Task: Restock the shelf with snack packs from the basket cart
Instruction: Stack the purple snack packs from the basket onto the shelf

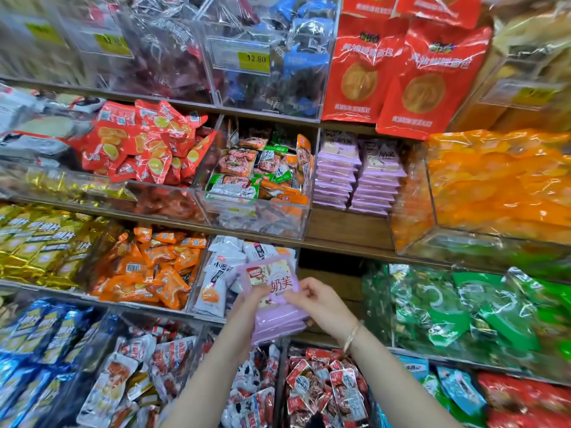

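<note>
My left hand (247, 307) grips a stack of purple snack packs (278, 322) from below and the left side. My right hand (318, 299) pinches the right edge of the top pack (272, 278), which is tilted up and shows red characters. On the shelf above, two neat stacks of the same purple packs (358, 177) stand on bare wood (346, 227). The basket cart is out of view.
Clear plastic bins of snacks surround the hands: orange packs (145, 267), white packs (222, 273), green bags (463, 310), red-and-white packs (324, 384) below. An orange-filled bin (494, 186) sits right of the purple stacks; large red bags (411, 66) hang above them.
</note>
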